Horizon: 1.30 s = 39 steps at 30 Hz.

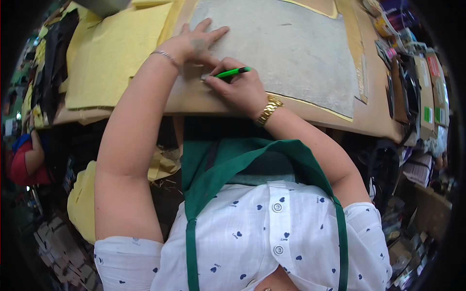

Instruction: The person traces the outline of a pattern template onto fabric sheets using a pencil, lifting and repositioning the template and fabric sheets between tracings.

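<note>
My left hand (198,44) lies spread on the left edge of a large grey sheet (286,48), its fingers apart and nothing in them. Just right of and below it, my right hand (238,86) grips a green pen (232,72) with a black end. The pen slants down to the left, and its tip is hidden by my fingers near the sheet's lower left corner. Both hands rest at the brown tabletop (191,99). A yellow sheet (114,56) lies left of my left arm.
Boxes (427,97), tubs and folders crowd the table's right side. Dark cloth (58,63) hangs at the left edge. Yellow material (82,203) is below the table at left. Another person in red (29,160) is at the far left.
</note>
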Available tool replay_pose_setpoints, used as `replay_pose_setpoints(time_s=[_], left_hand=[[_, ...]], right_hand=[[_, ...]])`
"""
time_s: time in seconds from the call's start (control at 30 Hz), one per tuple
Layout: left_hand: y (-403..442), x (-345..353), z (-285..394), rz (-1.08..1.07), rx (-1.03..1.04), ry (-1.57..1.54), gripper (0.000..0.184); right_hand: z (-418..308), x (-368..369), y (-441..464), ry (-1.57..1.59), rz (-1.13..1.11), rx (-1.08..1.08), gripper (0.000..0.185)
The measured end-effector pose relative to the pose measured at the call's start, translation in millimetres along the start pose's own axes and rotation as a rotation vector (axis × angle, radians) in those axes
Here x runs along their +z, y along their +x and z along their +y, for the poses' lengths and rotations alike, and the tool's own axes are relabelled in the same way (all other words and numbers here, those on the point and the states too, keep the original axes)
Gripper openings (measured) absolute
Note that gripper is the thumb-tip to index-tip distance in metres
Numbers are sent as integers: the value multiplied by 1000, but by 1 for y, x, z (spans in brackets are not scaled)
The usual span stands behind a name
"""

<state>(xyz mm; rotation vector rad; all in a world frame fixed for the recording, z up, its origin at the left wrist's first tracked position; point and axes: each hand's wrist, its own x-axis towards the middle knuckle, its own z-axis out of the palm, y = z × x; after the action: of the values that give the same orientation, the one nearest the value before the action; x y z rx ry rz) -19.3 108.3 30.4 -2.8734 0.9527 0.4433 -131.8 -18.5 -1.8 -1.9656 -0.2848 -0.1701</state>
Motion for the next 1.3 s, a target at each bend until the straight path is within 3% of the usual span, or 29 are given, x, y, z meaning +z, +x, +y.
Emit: replay_pose_setpoints(time_s=[0.07, 0.2, 0.27, 0.33, 0.5, 0.57, 0.63, 0.8, 0.87, 0.93, 1.0, 1.1, 1.3], left_hand=[[-2, -5, 3, -19, 21, 24, 96], [-2, 2, -4, 66, 91, -57, 97], [-2, -5, 0, -24, 37, -62, 98], [-3, -9, 5, -19, 34, -71, 99], [-3, -2, 1, 33, 56, -121, 98], [-2, -4, 3, 12, 27, -113, 98], [-3, -5, 3, 17, 40, -106, 99], [-6, -1, 4, 23, -25, -48, 97], [-21, -9, 22, 82, -7, 11, 87], [-35, 1, 63, 356, -48, 95, 57], [-34, 7, 98, 403, 18, -181, 50], [-20, 12, 123, 455, 111, -358, 39], [38, 2, 103, 470, 148, -369, 33]], right_hand=[[3, -3, -1, 32, 52, -125, 16], [15, -60, -16, 6, -84, 39, 16], [31, -108, -34, 19, -166, 73, 16], [40, -167, -62, 10, -117, 294, 13], [52, -280, -135, 79, 160, 493, 13], [49, -295, -147, 161, 297, 397, 12], [42, -292, -147, 271, 391, 290, 13], [34, -250, -131, 136, 422, 435, 13], [35, -238, -124, 246, 420, 441, 14], [39, -238, -119, 208, 407, 481, 12], [31, -235, -106, 180, 392, 520, 10], [18, -225, -77, 162, 345, 417, 11], [-18, -176, -20, 67, 204, 320, 9]])
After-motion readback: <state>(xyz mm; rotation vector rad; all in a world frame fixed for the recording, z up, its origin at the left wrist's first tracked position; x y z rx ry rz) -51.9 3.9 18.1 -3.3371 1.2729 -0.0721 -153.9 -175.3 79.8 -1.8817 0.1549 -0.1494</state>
